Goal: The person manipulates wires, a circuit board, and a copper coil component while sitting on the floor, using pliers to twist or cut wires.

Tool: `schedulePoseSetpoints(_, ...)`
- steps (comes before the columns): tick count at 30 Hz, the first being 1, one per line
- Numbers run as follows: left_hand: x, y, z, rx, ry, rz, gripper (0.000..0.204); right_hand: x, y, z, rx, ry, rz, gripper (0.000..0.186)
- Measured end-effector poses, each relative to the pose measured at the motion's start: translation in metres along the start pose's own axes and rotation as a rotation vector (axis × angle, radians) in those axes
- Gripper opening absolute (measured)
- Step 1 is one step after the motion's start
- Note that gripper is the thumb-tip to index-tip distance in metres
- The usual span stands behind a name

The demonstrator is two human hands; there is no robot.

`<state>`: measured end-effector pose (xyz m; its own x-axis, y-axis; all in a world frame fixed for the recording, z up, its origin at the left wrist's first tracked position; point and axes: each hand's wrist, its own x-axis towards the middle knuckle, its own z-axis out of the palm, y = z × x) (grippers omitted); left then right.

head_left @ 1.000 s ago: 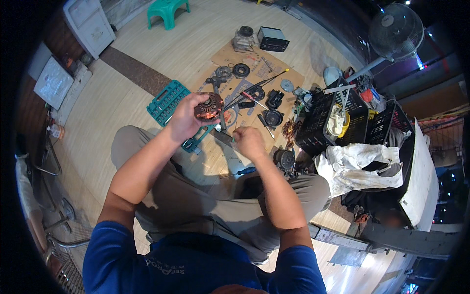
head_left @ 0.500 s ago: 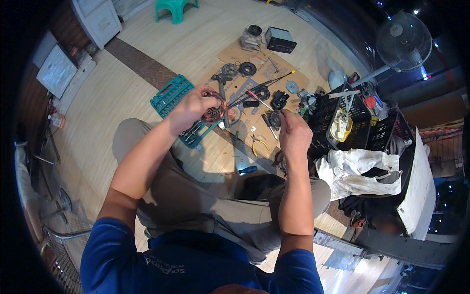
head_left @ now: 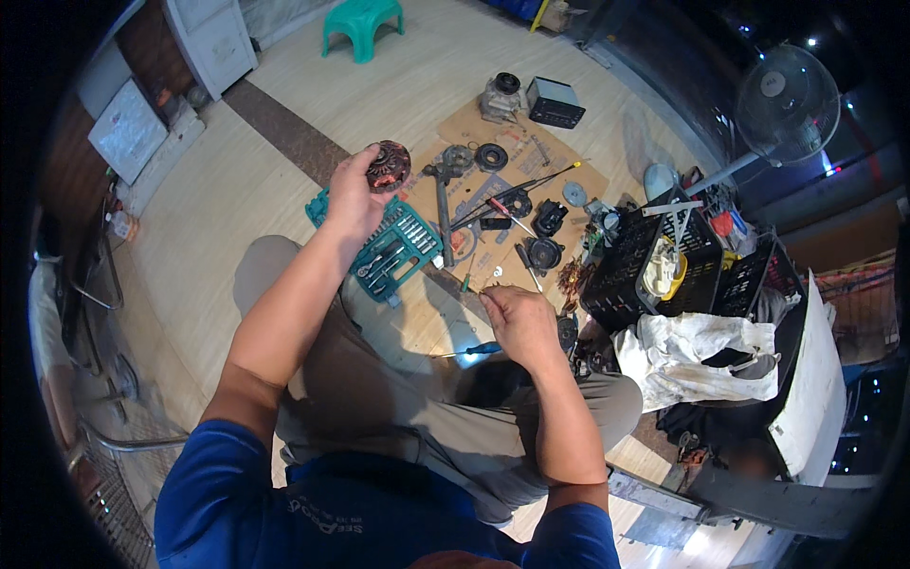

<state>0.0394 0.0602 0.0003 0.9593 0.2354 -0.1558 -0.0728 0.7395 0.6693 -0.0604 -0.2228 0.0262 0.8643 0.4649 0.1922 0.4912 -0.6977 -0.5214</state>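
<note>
A round motor part with copper windings (head_left: 390, 167) is gripped in my left hand (head_left: 353, 194), raised above the open teal socket-set case (head_left: 414, 228). My right hand (head_left: 523, 324) is low over the near edge of the cardboard, its fingers closed on what appear to be pliers (head_left: 497, 285), mostly hidden under the hand. Just left of those fingertips lies a small green-handled screwdriver (head_left: 465, 283). A blue-handled screwdriver (head_left: 482, 348) is on the floor nearer to me. Beyond my right hand sits a round black part (head_left: 543, 253).
Dismantled parts, a red-handled screwdriver (head_left: 512, 216) and a metal bar (head_left: 444, 216) lie across the cardboard (head_left: 590, 180). At right stand black crates (head_left: 616, 289), a white cloth (head_left: 664, 360) and a fan (head_left: 787, 100). A green stool (head_left: 363, 24) is far off.
My left hand has lifted the copper-wound part up and to the left. My right hand has left the round black part and come down toward me, over the spot where yellow-handled pliers lay.
</note>
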Motion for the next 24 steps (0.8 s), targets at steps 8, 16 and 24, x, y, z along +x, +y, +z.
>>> schedulePoseSetpoints(8, -0.014, -0.002, 0.016, 0.064, -0.039, 0.181, 0.027, -0.001, 0.016, 0.008, 0.478, -0.432, 0.158, 0.045)
schedulePoseSetpoints(16, -0.040, -0.025, 0.033, 0.187, -0.267, 0.146, 0.039, 0.029, 0.018, 0.021, 0.552, 0.080, 0.126, 0.049)
schedulePoseSetpoints(24, -0.059, -0.046, 0.042, 0.206, -0.245, 0.147, 0.030, 0.041, -0.017, 0.054, 1.190, -0.011, 0.433, 0.021)
